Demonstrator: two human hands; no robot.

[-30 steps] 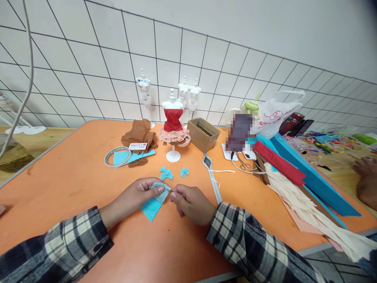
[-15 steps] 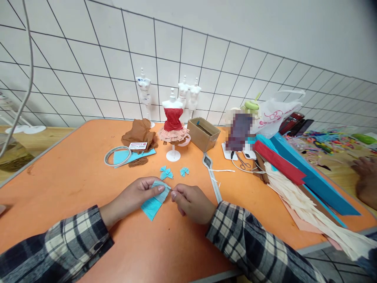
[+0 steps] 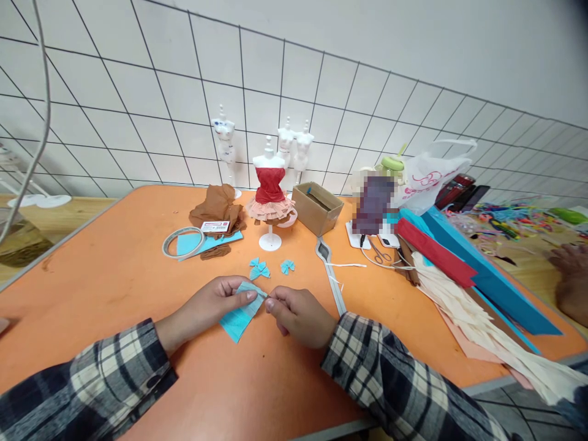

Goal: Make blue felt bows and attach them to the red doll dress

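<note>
A small piece of light blue crepe paper (image 3: 237, 323) hangs at a slant above the orange table. My left hand (image 3: 212, 307) is closed on it, thumb on top and fingers behind. At the paper's upper right corner, the thumb and forefinger of my right hand (image 3: 299, 315) pinch its edge; the exact fingertip contact is partly hidden. Just beyond my hands lie small blue paper bows (image 3: 260, 269) and another blue bow (image 3: 288, 266). Farther back stands a miniature dress form (image 3: 270, 184) in a red top and ruffled pink skirt.
Brown crepe paper (image 3: 215, 205) and a tape roll (image 3: 166, 245) lie at left. A cardboard box (image 3: 316, 211), a grey zipper-like strip (image 3: 337, 291), scissors (image 3: 381, 254) and folded coloured papers (image 3: 436, 251) are at right. Another person's hand (image 3: 569, 269) rests at far right.
Hardly anything differs. My right fingertips have shifted very slightly left along the paper's corner; my left hand and the paper stay in place.
</note>
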